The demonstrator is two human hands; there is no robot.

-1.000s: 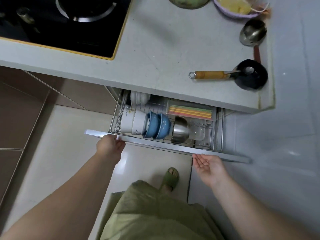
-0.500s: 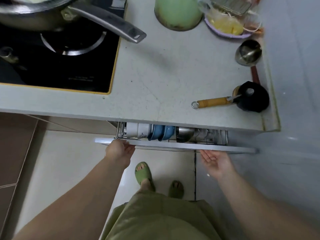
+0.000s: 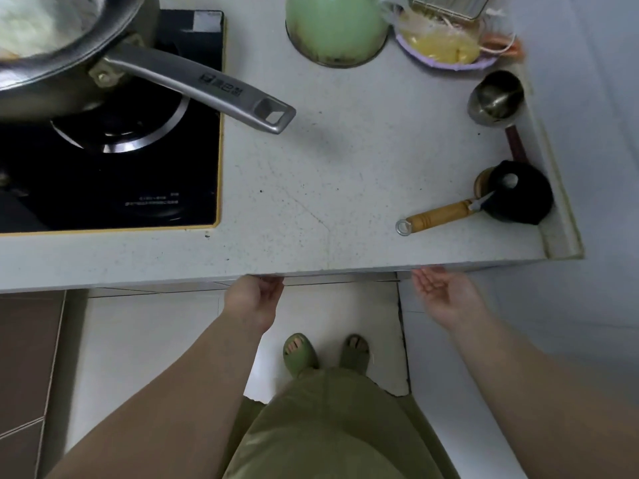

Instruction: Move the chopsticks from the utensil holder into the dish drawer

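A pan (image 3: 52,57) is sitting on the stove at the counter (image 3: 345,188) far left. Below the counter's front edge, the left hand (image 3: 252,299) is curling loosely, fingertips tucked under the edge, grasping nothing visible. The right hand (image 3: 442,292) is lying released, palm up. The drawer and chopsticks are hidden beneath the counter.

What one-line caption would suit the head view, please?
Both hands, left and right, at the countertop edge, dish drawer out of sight.
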